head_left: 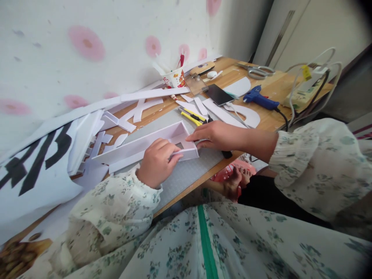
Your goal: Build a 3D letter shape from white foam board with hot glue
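Observation:
A long, shallow box of white foam board [135, 145] lies at a slant on the grey cutting mat [180, 180], its top uncovered. My left hand [158, 161] is closed on the near long wall, thumb outside and curled fingers over the edge. At the box's right end, my right hand [215, 135] pinches the short wall, fingers inside the corner and thumb on the outer side. Just beyond the right hand lie yellow utility knives [192, 117], partly hidden by it.
Foam board strips [154, 94] and offcuts lie behind and left. Farther right are a phone [219, 95], a blue glue gun [260, 99], scissors [258, 71] and a power strip [308, 87] with cables. A paper cup [174, 78] with tools stands by the wall.

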A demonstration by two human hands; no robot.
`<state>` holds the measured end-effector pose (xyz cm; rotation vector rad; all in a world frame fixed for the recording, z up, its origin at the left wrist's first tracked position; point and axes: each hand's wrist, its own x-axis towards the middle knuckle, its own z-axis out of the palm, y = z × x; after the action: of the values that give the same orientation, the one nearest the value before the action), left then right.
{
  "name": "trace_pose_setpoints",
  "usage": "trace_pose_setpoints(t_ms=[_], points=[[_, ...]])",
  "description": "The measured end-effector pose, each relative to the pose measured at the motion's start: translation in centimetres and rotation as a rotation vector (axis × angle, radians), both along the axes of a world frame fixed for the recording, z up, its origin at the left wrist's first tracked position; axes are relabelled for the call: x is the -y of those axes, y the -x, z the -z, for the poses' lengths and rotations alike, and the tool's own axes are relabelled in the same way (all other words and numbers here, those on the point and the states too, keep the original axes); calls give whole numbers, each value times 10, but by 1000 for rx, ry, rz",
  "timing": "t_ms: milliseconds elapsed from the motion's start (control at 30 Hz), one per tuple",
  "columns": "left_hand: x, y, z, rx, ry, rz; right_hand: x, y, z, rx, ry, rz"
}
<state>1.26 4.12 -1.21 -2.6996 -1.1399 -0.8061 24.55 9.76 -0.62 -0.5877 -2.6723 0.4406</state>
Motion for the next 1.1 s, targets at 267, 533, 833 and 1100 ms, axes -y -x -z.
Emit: trace_pose_setpoints(t_ms=[267,533,833,1100], points=[[-5,2,-1,54,45,62,-4,0,4,-19,-46,-28],[-7,10,-2,72,138,90,-2,-2,4,-8,-58,-13],[2,48,-22,110,451,-83,4,-4,4,37,-38,28],[3,44,-13,154,515,-157,2,-4,5,35,-48,26]])
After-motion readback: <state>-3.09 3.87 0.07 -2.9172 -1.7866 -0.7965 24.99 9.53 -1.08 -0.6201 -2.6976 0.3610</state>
